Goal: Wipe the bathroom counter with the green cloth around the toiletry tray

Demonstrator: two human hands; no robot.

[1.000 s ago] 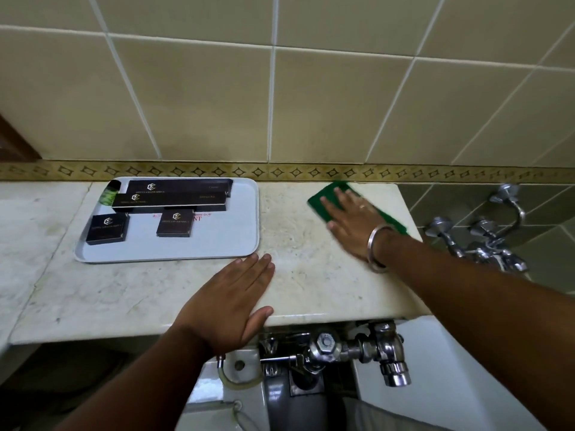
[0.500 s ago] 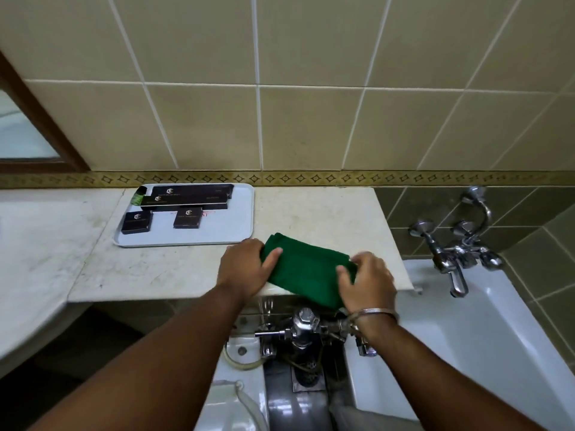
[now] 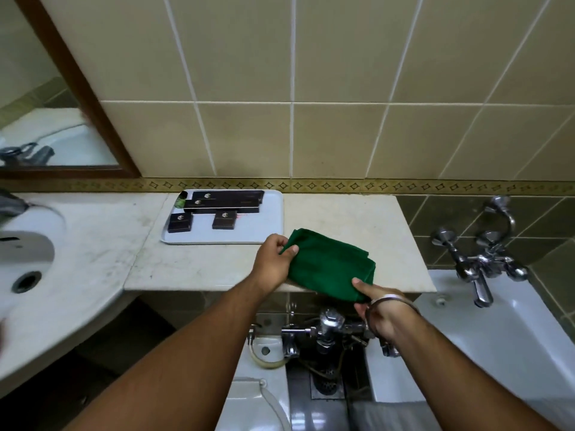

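Green cloth (image 3: 329,264), folded, is held over the counter's (image 3: 217,269) front edge, just right of the tray's (image 3: 273,219) near right corner. Its far left corner is pinched between thumb and curled fingers of the left hand (image 3: 272,262), while the near right corner is pinched by the right hand (image 3: 378,315) below the edge. Bare marble is left behind the cloth, up to the wall and the right edge.
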